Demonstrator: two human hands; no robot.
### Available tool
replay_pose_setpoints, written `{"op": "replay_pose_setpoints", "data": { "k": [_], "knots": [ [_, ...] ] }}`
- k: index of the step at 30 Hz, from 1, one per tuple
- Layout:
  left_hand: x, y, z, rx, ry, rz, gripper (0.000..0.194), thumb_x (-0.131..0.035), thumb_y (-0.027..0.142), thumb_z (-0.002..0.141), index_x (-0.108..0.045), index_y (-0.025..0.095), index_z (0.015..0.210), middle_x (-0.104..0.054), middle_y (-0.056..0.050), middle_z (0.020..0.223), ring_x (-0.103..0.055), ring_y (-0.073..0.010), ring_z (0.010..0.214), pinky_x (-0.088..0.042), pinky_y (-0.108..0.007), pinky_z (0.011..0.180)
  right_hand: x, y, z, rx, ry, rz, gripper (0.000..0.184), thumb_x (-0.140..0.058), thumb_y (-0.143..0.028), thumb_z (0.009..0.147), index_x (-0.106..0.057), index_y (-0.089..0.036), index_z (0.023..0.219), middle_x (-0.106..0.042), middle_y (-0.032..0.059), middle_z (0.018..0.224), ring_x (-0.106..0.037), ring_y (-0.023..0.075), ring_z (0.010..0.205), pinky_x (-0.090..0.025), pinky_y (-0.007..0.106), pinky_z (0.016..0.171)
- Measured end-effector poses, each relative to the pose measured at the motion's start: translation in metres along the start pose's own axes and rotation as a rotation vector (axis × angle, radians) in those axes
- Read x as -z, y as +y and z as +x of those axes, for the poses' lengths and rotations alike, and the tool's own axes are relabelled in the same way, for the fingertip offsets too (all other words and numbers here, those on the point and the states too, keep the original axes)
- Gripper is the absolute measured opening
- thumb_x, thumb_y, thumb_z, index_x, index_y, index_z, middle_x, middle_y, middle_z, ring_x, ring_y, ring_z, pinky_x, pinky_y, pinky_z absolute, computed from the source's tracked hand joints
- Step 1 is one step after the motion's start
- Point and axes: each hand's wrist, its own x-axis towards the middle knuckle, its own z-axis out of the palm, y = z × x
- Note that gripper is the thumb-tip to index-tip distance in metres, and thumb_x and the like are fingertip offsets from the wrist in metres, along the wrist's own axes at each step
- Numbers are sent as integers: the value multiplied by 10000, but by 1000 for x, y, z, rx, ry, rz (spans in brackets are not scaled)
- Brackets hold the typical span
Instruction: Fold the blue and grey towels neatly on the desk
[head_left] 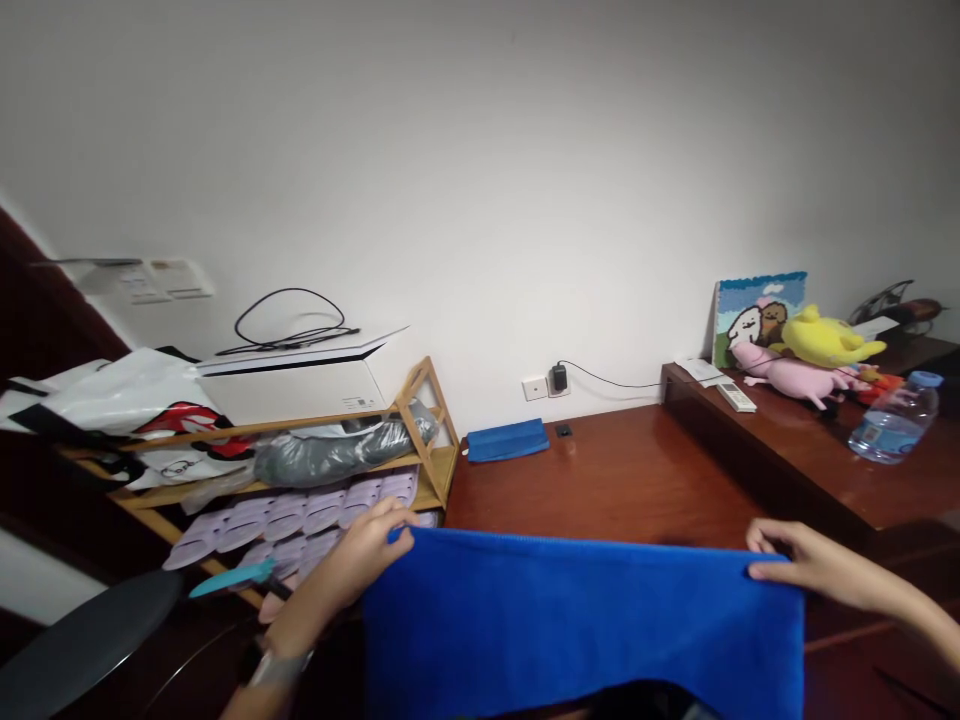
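Note:
A blue cloth [585, 610] hangs stretched between my two hands, above the near part of the brown wooden desk [622, 470]. My left hand [379, 540] pinches its upper left corner, and my right hand [799, 562] grips the upper right corner. The top edge runs nearly level and taut, while the bottom drops out of the frame. A dark shape covers part of the cloth's lower edge. Farther back, a second blue cloth [508, 441] lies folded on the desk against the wall.
To the left stands a wooden rack [427, 440] with lilac slippers [285, 515], wrapped items and a white box [300, 390]. On the raised right section are a water bottle [896, 420], plush toys [795, 375], a remote [736, 397] and a picture [757, 310]. A charger [559, 377] is plugged into the wall.

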Motion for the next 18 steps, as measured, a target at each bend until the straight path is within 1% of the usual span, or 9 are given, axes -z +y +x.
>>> {"op": "replay_pose_setpoints", "data": {
  "k": [2,4,7,9,11,12,14,16,18],
  "knots": [
    [-9,-5,22,27,-42,47,233,-473,249,847,-704,231,869,-691,-27,907,-681,-201,862,-540,-284,819,12,-3,36,61,19,-57,442,-694,-668,839,-675,-227,823,-673,13,817,-615,190,768,-495,270,686],
    [-9,-7,45,58,-32,106,232,-466,250,890,-689,207,932,-686,-52,977,-677,-210,887,-519,-297,837,26,-8,74,131,79,-134,499,-649,-721,846,-698,-224,839,-715,36,830,-650,212,778,-518,303,711],
    [2,-5,68,123,68,228,251,-442,232,957,-671,190,1050,-696,-80,1066,-677,-211,890,-483,-282,786,43,-17,118,247,277,-274,547,-565,-758,883,-700,-227,872,-748,74,877,-683,233,810,-536,340,765],
    [8,-5,69,166,177,326,255,-437,226,982,-669,200,1085,-711,-79,1102,-680,-210,880,-456,-270,723,49,-19,132,292,415,-372,522,-506,-721,938,-691,-232,926,-751,89,944,-689,239,851,-531,343,783],
    [2,-9,57,175,275,402,264,-432,238,1005,-674,206,1107,-723,-73,1127,-687,-207,859,-434,-269,676,47,-15,132,294,501,-460,456,-475,-653,983,-676,-243,987,-743,86,995,-690,239,868,-519,335,758],
    [-6,-13,47,165,301,431,268,-433,258,1016,-677,206,1115,-729,-72,1126,-691,-207,841,-428,-271,655,42,-9,129,289,518,-494,420,-471,-621,995,-667,-249,1009,-739,81,1002,-690,238,860,-511,329,736],
    [-34,-22,21,127,298,475,284,-440,313,1033,-687,200,1118,-743,-76,1083,-691,-205,787,-424,-279,621,25,9,121,289,504,-529,355,-470,-562,1006,-652,-257,1023,-732,71,986,-688,233,833,-499,324,710],
    [-77,-31,-8,91,246,492,306,-433,337,1039,-703,196,1074,-754,-77,980,-683,-202,723,-438,-287,608,-1,36,113,301,425,-516,291,-475,-493,1005,-644,-256,995,-726,68,961,-689,232,829,-500,329,732],
    [-127,-35,-36,55,179,455,330,-391,274,1031,-712,207,999,-753,-66,879,-690,-198,716,-482,-285,646,-34,66,108,299,323,-483,214,-490,-404,983,-641,-253,970,-729,70,957,-691,236,858,-504,343,786]
  ]
}}
